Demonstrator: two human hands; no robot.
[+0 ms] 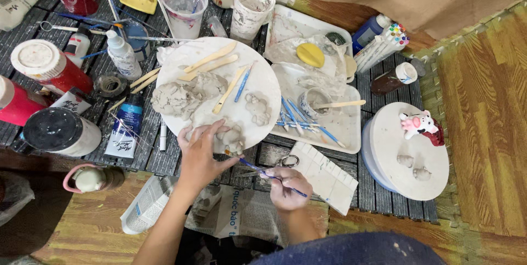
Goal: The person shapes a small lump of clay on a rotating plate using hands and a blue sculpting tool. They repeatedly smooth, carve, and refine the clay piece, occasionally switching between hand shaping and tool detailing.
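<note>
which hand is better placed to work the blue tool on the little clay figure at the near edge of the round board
Right. The right hand already grips the blue tool, tip pointing at the clay figure; the left hand is steadying that figure.

The right hand (286, 187) grips a thin blue-handled brush (263, 174). Under the left hand's (201, 155) fingers sits a pale grey clay figure (230, 137) on a white round board (219, 92); beyond it lie grey clay lumps (178, 97) and cream wooden sticks (211, 62). Right of the hands, a white disc (406, 152) carries a pink-and-white figurine (418, 125) with a dark red base. Left of the hands stand red jars (46, 67) with white lids. The tabletop (379, 188) is dark grey slats.
</note>
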